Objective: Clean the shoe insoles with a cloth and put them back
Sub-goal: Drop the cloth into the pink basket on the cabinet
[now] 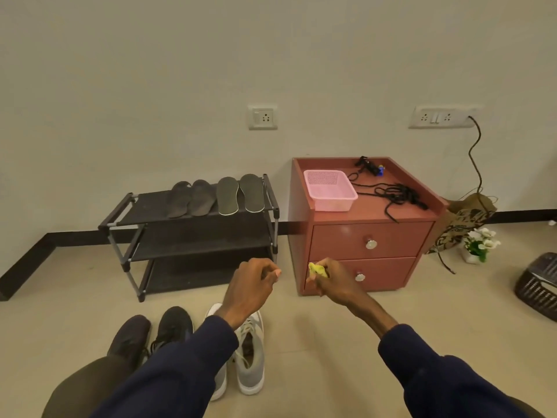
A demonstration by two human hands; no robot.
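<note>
Yellow cloth (318,270) half-hidden in right hand (334,286)

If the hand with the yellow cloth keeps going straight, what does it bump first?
Probably the lower drawer of the red cabinet, just ahead of the right hand; depth is hard to judge.

You had no text you could read here; the dark print on the paper bag (461,227) was too blurred to make out; any markings on the wall sockets (262,117) or grey shoes (250,363) were too small.
</note>
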